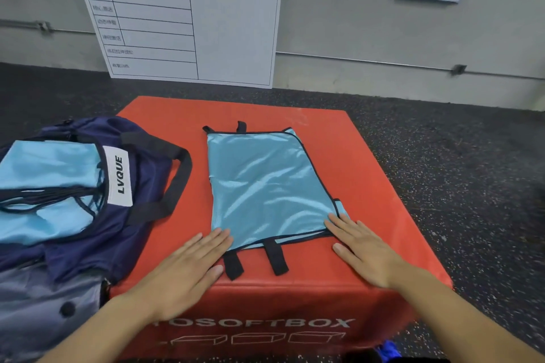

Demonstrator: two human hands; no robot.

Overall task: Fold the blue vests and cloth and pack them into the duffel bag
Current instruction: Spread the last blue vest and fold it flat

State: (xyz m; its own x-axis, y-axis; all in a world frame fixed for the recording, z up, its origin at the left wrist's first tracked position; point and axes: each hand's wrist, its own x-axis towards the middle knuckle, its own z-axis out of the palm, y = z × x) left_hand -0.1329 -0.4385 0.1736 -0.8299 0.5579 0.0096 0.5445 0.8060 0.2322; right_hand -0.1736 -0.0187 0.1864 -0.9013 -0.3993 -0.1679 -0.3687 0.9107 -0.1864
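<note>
I have both hands flat, fingers spread and straight — my left hand presses the near-left corner of the shiny light-blue vest with black trim, my right hand the near-right corner. The vest lies half-folded in the middle of the red padded box. I'd smooth it outward, then fold near edge to far edge, tucking in the black straps overhanging near the front rim. The navy duffel bag sits open at left, blue fabric already inside — bare red top lies far and right.
</note>
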